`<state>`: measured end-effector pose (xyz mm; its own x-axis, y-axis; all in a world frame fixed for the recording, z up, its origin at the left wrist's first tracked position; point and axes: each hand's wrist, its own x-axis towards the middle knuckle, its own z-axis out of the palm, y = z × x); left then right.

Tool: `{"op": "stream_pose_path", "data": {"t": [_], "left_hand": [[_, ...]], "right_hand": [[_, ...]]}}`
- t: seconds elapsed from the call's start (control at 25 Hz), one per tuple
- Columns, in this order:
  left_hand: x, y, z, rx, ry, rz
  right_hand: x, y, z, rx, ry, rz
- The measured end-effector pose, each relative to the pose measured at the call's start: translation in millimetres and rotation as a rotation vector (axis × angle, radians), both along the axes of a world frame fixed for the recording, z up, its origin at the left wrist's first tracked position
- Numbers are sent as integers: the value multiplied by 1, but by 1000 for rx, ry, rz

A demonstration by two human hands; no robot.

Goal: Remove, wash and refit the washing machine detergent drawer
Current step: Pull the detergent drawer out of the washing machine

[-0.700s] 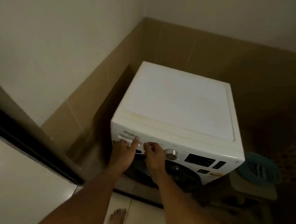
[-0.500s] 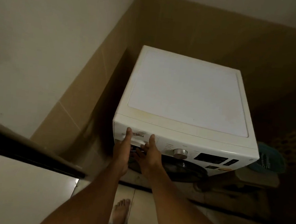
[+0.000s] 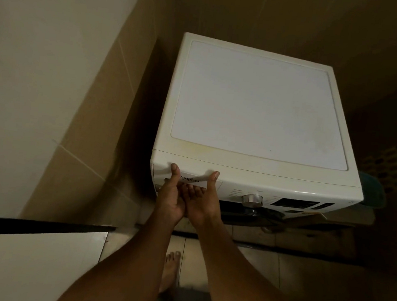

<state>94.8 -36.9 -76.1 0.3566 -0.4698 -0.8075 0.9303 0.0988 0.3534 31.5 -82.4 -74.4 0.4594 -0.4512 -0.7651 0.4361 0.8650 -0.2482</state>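
Head view: left hand point(image 3: 170, 199) and right hand point(image 3: 202, 203), pressed side by side, both grip the detergent drawer point(image 3: 193, 179) front on the washing machine point(image 3: 258, 102).

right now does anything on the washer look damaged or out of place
Only yellowish staining along the front strip of the washing machine top, discoloured against the white. The detergent drawer sits flush and straight, left hand and right hand gripping its front.
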Motion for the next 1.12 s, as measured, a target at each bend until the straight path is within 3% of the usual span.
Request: {"op": "stream_pose_path", "data": {"t": [0.32, 0.72, 1.12], "left_hand": [[-4, 0, -11, -48, -36, 85], [-13, 23, -19, -58, -84, 10], [-50, 73, -9, 42, -210, -98]], "right_hand": [[9, 5, -1, -43, 75, -62], [-13, 25, -11, -121, 34, 43], [-63, 63, 4, -115, 156, 129]]}}
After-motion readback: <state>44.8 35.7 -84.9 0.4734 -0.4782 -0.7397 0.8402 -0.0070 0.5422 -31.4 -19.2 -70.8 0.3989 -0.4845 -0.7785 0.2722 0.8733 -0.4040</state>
